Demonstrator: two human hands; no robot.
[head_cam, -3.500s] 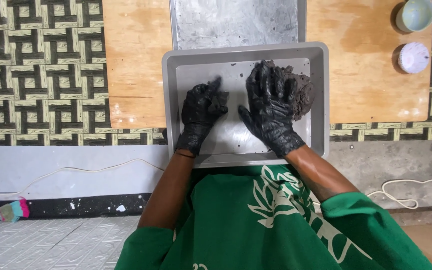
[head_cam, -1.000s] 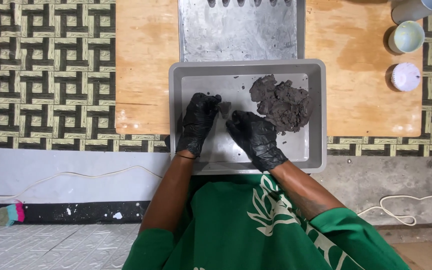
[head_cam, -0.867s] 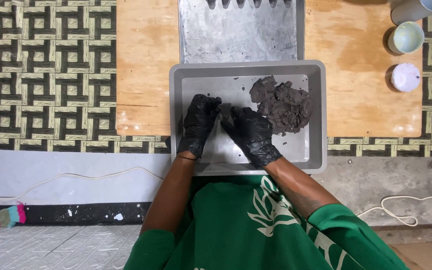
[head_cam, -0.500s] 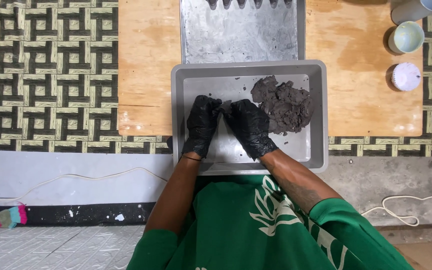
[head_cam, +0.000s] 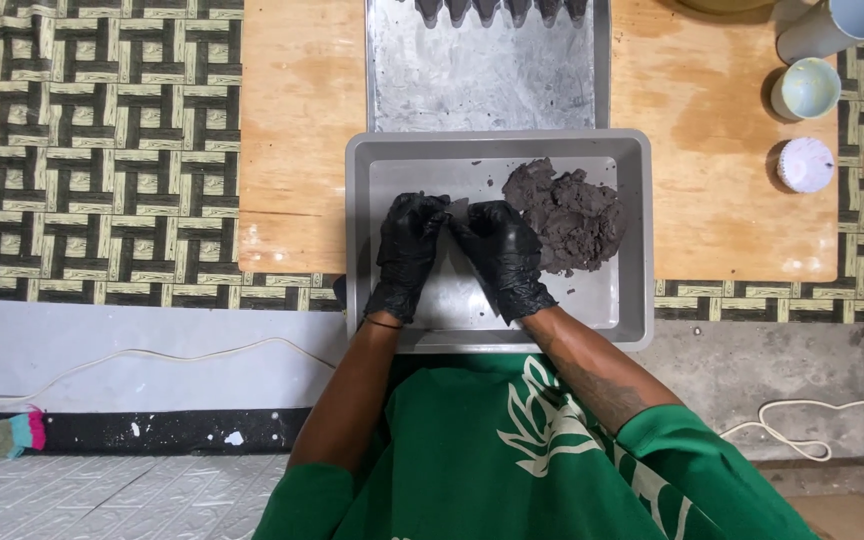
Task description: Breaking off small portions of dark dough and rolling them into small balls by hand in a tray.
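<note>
Both black-gloved hands meet fingertip to fingertip over the grey tray [head_cam: 632,230]. The left hand [head_cam: 407,250] and right hand [head_cam: 504,255] have fingers curled narrow, pinching something too small to identify. The dark clay lump [head_cam: 567,215] lies just beyond the right fingers.

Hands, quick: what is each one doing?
Left hand: curled, fingertips meeting the right; holding anything, cannot tell.
Right hand: curled beside the grey clay; cannot tell.

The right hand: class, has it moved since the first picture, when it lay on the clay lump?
Yes. The right hand has left the dark clay lump and moved left across the grey tray, meeting the left hand.
</note>
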